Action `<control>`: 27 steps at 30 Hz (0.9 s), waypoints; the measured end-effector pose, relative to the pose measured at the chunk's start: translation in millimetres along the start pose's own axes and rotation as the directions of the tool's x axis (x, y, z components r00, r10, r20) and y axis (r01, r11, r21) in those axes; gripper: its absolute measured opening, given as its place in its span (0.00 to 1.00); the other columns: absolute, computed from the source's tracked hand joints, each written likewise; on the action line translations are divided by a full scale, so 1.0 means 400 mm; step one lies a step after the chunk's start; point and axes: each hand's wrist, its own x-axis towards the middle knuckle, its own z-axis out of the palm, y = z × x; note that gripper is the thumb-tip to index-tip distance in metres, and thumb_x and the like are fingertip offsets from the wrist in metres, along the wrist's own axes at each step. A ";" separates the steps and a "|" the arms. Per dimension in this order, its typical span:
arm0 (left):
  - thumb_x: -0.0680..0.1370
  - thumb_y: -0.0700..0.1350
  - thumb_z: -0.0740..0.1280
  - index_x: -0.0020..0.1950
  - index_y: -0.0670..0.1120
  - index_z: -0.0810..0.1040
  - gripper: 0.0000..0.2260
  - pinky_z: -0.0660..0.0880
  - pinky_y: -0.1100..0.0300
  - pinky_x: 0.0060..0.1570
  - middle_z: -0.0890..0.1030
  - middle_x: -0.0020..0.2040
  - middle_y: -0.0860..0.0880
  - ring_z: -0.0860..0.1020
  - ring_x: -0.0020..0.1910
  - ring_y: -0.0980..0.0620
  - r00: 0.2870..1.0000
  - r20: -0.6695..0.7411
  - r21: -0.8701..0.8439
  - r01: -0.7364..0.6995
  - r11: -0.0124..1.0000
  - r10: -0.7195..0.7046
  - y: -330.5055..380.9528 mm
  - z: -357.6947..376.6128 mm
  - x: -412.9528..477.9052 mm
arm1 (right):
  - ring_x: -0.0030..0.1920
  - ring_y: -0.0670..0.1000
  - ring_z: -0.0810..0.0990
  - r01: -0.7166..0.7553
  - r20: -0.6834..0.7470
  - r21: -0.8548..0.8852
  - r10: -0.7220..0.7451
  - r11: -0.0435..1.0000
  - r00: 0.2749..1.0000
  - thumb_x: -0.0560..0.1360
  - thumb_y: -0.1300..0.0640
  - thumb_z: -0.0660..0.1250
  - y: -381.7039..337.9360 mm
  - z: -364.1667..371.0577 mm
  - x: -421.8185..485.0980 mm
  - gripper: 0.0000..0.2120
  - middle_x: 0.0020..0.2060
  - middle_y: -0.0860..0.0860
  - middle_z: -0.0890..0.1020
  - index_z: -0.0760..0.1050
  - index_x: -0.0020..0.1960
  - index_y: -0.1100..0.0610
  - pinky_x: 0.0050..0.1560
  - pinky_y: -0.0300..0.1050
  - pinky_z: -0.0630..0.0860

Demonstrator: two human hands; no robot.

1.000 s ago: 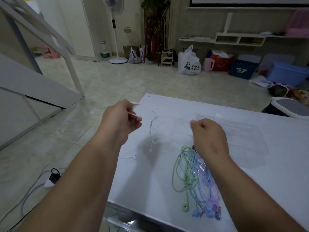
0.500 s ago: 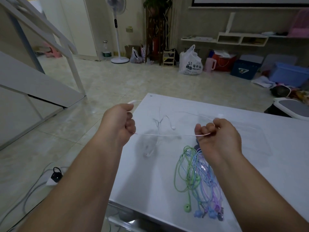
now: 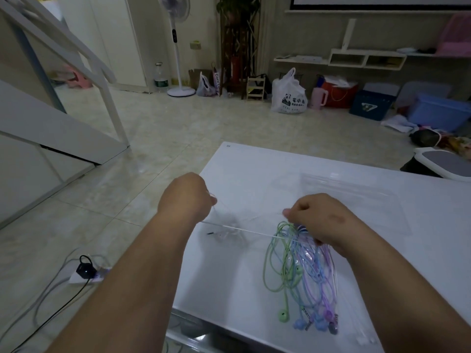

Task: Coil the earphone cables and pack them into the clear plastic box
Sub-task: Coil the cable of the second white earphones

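White earphone cable (image 3: 244, 229): likely light, limp, tangle-prone. Our curled left hand (image 3: 186, 197) pinches it at nine o'clock, right hand (image 3: 321, 217) at three; take by ends.

Fingers of left hand (image 3: 186, 197) hidden behind its back, white cable (image 3: 244, 229) blurred

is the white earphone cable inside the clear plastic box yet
No, the thin white earphone cable is stretched between the left hand and the right hand, outside the clear plastic box.
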 end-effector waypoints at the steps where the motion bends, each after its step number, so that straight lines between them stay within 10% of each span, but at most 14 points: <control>1: 0.77 0.49 0.67 0.41 0.41 0.79 0.12 0.68 0.59 0.39 0.80 0.40 0.42 0.79 0.44 0.41 1.000 0.025 -0.019 0.012 1.000 -0.012 0.007 0.000 -0.002 | 0.28 0.53 0.73 -0.001 -0.083 -0.001 0.001 1.000 0.997 0.78 0.52 0.66 0.001 -0.003 0.005 0.14 0.33 0.55 0.79 0.76 0.39 0.60 0.32 0.45 0.74; 3: 0.78 0.45 0.66 0.45 0.35 0.80 0.12 0.65 0.60 0.33 0.77 0.40 0.33 0.79 0.42 0.37 0.994 0.075 -0.343 0.104 0.934 -0.083 0.017 -0.013 0.001 | 0.30 0.53 0.75 0.017 -0.294 0.107 0.015 0.994 0.956 0.80 0.54 0.59 0.000 -0.012 0.010 0.13 0.38 0.55 0.82 0.74 0.42 0.60 0.37 0.50 0.76; 5: 0.78 0.42 0.64 0.40 0.39 0.77 0.10 0.58 0.66 0.23 0.70 0.30 0.37 0.71 0.24 0.43 0.949 0.267 -0.738 0.315 0.596 -0.171 0.015 -0.037 0.004 | 0.25 0.49 0.75 0.079 -0.408 0.400 0.100 0.913 0.908 0.81 0.56 0.58 -0.005 -0.013 0.007 0.11 0.40 0.53 0.82 0.73 0.45 0.60 0.32 0.47 0.76; 8: 0.76 0.42 0.59 0.33 0.46 0.67 0.11 0.54 0.70 0.19 0.60 0.23 0.52 0.57 0.18 0.55 0.868 0.474 -0.872 0.486 0.057 -0.150 0.011 -0.040 0.000 | 0.19 0.44 0.74 0.157 -0.420 0.721 0.246 0.675 0.873 0.81 0.58 0.57 -0.013 -0.001 0.010 0.11 0.37 0.53 0.81 0.71 0.42 0.58 0.34 0.47 0.77; 11: 0.75 0.41 0.56 0.32 0.47 0.65 0.11 0.54 0.71 0.19 0.60 0.21 0.53 0.56 0.16 0.55 0.845 0.472 -0.880 0.431 -0.201 -0.251 -0.009 -0.037 0.008 | 0.17 0.43 0.70 0.229 -0.438 0.855 0.411 0.466 0.799 0.80 0.60 0.55 -0.016 -0.005 0.015 0.12 0.32 0.53 0.77 0.70 0.39 0.57 0.32 0.45 0.72; 17: 0.77 0.46 0.60 0.34 0.46 0.70 0.11 0.54 0.72 0.19 0.61 0.24 0.53 0.56 0.17 0.55 0.819 0.429 -0.902 0.371 -0.219 -0.381 -0.051 -0.049 0.023 | 0.20 0.46 0.71 0.317 -0.416 0.908 0.497 0.274 0.761 0.77 0.62 0.54 -0.004 -0.036 0.011 0.08 0.34 0.54 0.81 0.69 0.42 0.57 0.26 0.39 0.71; 22: 0.72 0.45 0.62 0.29 0.48 0.65 0.12 0.52 0.69 0.21 0.59 0.23 0.52 0.55 0.20 0.54 0.869 0.445 -0.895 0.437 -0.087 -0.215 -0.017 -0.064 -0.005 | 0.26 0.48 0.70 0.243 -0.393 0.887 0.366 0.393 0.843 0.72 0.64 0.56 -0.013 -0.029 0.006 0.03 0.38 0.56 0.83 0.66 0.41 0.58 0.23 0.37 0.65; 27: 0.78 0.44 0.60 0.58 0.48 0.78 0.11 0.53 0.67 0.20 0.63 0.26 0.52 0.57 0.21 0.55 0.909 0.378 -0.909 0.328 -0.258 -0.176 -0.011 -0.067 0.000 | 0.28 0.46 0.76 0.276 -0.484 0.842 0.423 0.463 0.766 0.70 0.63 0.59 0.002 -0.029 0.007 0.06 0.39 0.52 0.86 0.63 0.38 0.55 0.23 0.39 0.61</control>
